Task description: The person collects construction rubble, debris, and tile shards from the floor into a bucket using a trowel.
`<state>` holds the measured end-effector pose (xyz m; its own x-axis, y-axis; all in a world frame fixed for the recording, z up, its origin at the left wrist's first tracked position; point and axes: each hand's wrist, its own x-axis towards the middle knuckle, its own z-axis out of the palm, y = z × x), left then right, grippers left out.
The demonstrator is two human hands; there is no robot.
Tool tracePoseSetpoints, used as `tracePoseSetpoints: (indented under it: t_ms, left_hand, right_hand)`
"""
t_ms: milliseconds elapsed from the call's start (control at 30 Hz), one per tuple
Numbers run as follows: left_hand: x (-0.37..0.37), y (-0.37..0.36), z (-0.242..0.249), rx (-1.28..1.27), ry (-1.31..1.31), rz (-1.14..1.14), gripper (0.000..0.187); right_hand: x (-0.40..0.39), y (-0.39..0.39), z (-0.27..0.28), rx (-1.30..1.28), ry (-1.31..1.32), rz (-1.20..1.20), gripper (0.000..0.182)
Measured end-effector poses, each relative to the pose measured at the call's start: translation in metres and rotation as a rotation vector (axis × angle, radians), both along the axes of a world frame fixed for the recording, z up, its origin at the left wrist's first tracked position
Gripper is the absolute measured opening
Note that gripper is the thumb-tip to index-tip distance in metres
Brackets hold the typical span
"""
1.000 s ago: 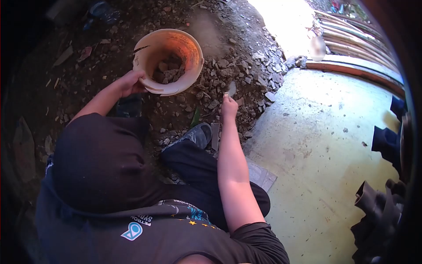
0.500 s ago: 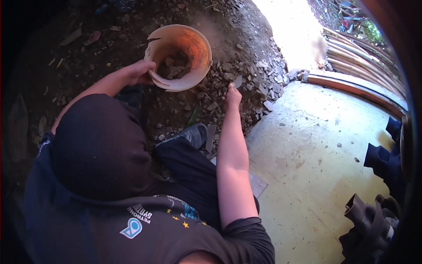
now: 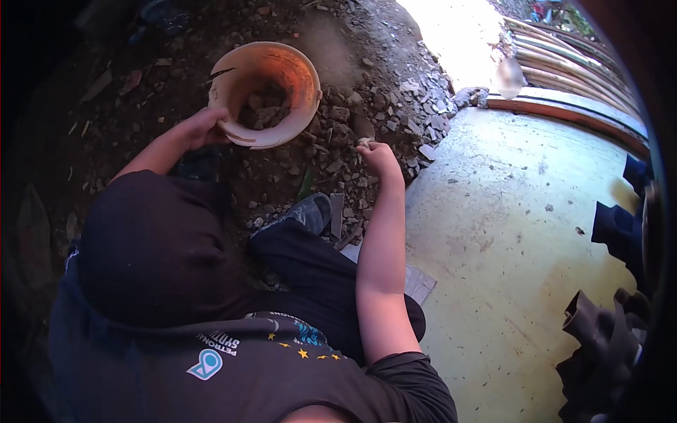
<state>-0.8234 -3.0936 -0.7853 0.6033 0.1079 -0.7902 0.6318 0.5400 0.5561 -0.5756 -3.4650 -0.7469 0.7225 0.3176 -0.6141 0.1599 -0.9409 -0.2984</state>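
Observation:
My left hand (image 3: 203,130) is closed on the near-left rim of a pale bucket (image 3: 300,125). The bucket is tilted with its mouth toward me, its inside stained orange and its rim cracked at the left. Broken stones (image 3: 266,109) lie inside it. Right of the bucket, my right hand (image 3: 381,159) is closed around what looks like a small trowel (image 3: 363,127). Its dark, flat blade points away from me, over the rubble (image 3: 338,163). The handle is mostly hidden by my fingers.
A pale, flat slab (image 3: 486,233) lies to the right, with a raised edge (image 3: 564,106) at its far end. Behind that are stacked poles (image 3: 564,56). Dark objects (image 3: 599,345) stand at the lower right. My shoe (image 3: 310,211) rests on the rubble.
My right hand has turned, and the blade now points up and left instead of up and right. The bucket and my left hand appear slightly farther left in view.

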Motion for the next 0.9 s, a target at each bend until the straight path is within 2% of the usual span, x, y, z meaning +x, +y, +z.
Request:
tracePoseSetpoints:
  t_ms: [33, 133, 300, 367, 467, 500, 567, 600, 633, 700, 767, 833, 900]
  left_hand:
    - [-0.002, -0.001, 0.001, 0.008, 0.006, 0.021, 0.033]
    - [-0.003, 0.002, -0.006, 0.015, 0.016, 0.037, 0.036]
    - [-0.001, 0.001, -0.001, 0.023, 0.013, 0.007, 0.040]
    - [0.000, 0.000, 0.006, 0.045, 0.020, -0.008, 0.041]
    - [0.001, 0.003, 0.001, 0.025, 0.028, -0.013, 0.040]
    - [0.001, 0.003, -0.001, 0.045, 0.023, -0.024, 0.040]
    - [-0.002, 0.002, -0.003, 0.007, -0.009, 0.009, 0.041]
    - [-0.001, 0.002, 0.003, 0.029, -0.009, 0.001, 0.041]
    - [-0.001, 0.000, 0.007, 0.041, 0.014, 0.002, 0.041]
    - [-0.003, 0.000, 0.005, 0.061, 0.044, -0.017, 0.042]
    - [-0.002, 0.005, -0.001, 0.012, 0.018, -0.022, 0.042]
    - [0.000, 0.004, -0.004, 0.012, 0.029, -0.028, 0.040]
    - [0.002, 0.004, 0.000, -0.012, 0.041, -0.017, 0.035]
  right_hand:
    - [0.000, -0.006, 0.005, 0.001, -0.002, -0.008, 0.038]
    - [-0.008, -0.025, 0.034, -0.088, 0.261, -0.138, 0.038]
    - [-0.020, -0.077, 0.046, -0.091, 0.372, -0.341, 0.041]
    - [-0.025, -0.094, 0.023, 0.136, 0.494, -0.517, 0.043]
    - [-0.040, -0.085, -0.015, 0.329, 0.445, -0.642, 0.045]
    - [-0.049, -0.074, -0.024, 0.352, 0.445, -0.648, 0.045]
    - [-0.064, -0.052, -0.046, 0.570, 0.199, -0.686, 0.035]
    - [-0.063, -0.047, -0.069, 0.669, 0.110, -0.568, 0.033]
    - [-0.057, -0.054, -0.085, 0.688, 0.116, -0.578, 0.033]
    - [-0.056, -0.053, -0.061, 0.565, 0.395, -0.712, 0.033]
    - [-0.048, -0.057, -0.057, 0.586, 0.425, -0.704, 0.034]
    - [-0.038, -0.064, -0.050, 0.520, 0.595, -0.701, 0.037]
    - [-0.023, -0.064, -0.036, 0.417, 0.516, -0.526, 0.039]
